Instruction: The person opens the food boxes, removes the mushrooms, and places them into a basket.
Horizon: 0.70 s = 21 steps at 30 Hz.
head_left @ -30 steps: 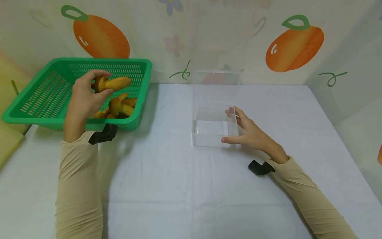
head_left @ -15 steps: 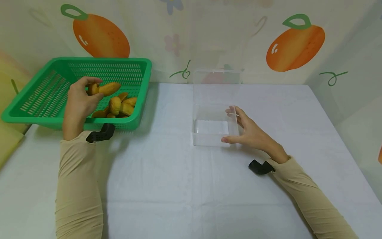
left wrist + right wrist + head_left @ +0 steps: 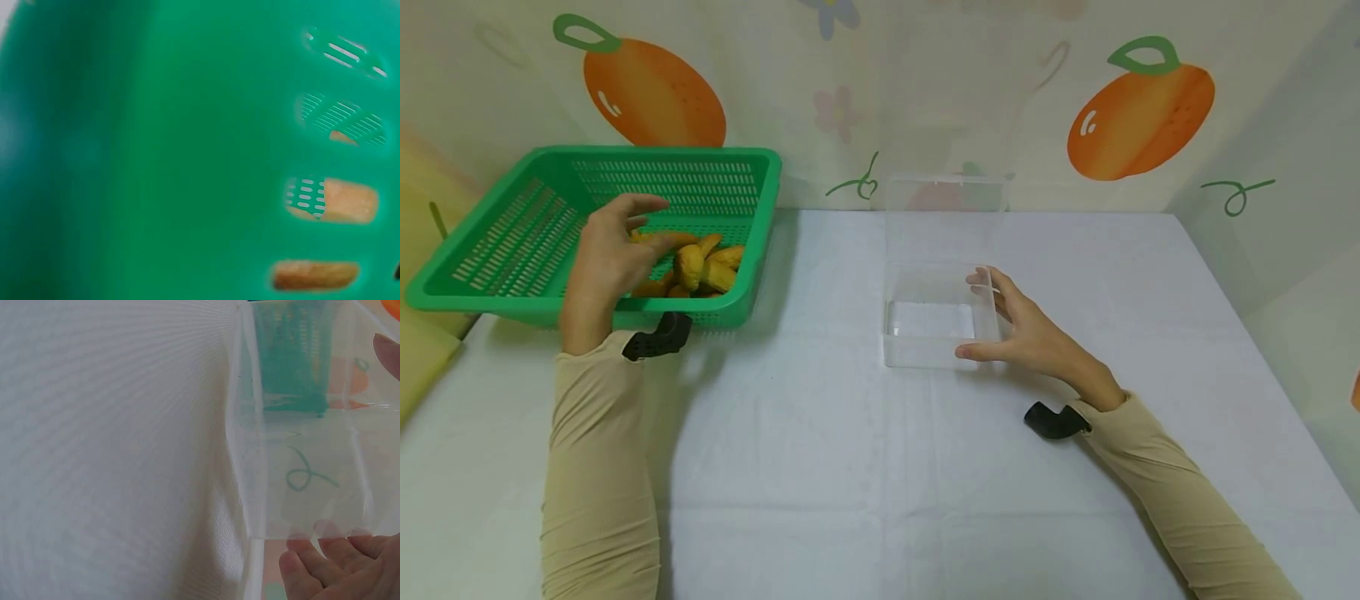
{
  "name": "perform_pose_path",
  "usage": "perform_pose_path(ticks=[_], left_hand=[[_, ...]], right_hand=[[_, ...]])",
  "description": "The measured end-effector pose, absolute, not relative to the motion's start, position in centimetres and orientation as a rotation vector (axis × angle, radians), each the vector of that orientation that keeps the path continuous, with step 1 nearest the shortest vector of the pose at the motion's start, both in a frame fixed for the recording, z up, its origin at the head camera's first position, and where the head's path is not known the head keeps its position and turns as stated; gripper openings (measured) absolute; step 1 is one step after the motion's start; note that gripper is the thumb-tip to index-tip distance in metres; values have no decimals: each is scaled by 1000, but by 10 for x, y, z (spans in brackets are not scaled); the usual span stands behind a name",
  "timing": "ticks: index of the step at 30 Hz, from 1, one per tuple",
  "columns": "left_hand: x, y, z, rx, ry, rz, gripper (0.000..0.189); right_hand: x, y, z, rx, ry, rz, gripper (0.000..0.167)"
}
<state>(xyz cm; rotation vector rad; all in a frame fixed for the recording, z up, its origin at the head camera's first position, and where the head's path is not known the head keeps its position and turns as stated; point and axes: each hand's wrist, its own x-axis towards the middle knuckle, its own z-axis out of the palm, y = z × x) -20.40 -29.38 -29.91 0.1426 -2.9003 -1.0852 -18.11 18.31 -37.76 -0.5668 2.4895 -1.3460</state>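
Note:
My left hand [image 3: 613, 254] is inside the green basket [image 3: 512, 301], fingers and thumb spread apart. Partly behind the thumb lies a yellow-brown mushroom [image 3: 681, 238], by several other mushrooms [image 3: 691, 267]. The left wrist view is mostly filled by the basket's wall [image 3: 200, 156]; skin and something brown show through its slots. My right hand [image 3: 1041, 337] holds the right end of a clear plastic box [image 3: 928, 354], thumb at the front and fingers at the back. The box's lid [image 3: 943, 196] stands raised at the back. In the right wrist view, fingertips touch the box [image 3: 306, 450].
A white cloth [image 3: 790, 467] covers the table. Behind it hangs a curtain [image 3: 917, 100] printed with orange fruit. Yellow cloth [image 3: 422, 358] lies at the left edge. Each sleeve cuff carries a black wrist mount [image 3: 1056, 421].
My left hand first moved the gripped mushroom left and lower in the basket. Now its fingers have parted and the mushroom lies lower, let go. The right hand and box have stayed put.

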Motion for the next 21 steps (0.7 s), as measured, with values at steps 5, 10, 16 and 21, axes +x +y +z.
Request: perform_pose_path(ticks=[5, 10, 16, 21], left_hand=[[-204, -285, -295, -124, -2935, -1103, 55], [-202, -268, -290, -271, -2943, -1118, 53], [-198, -248, -285, -348, -2951, -1116, 51], [-195, -230, -284, -441, -2910, -1105, 49]], right_hand=[[-182, 183, -378, -562, 2492, -1338, 107], [-182, 182, -378, -561, 2499, -1321, 106], [-182, 182, -378, -554, 2500, -1286, 109], [-183, 184, -379, -582, 2491, -1279, 115]])
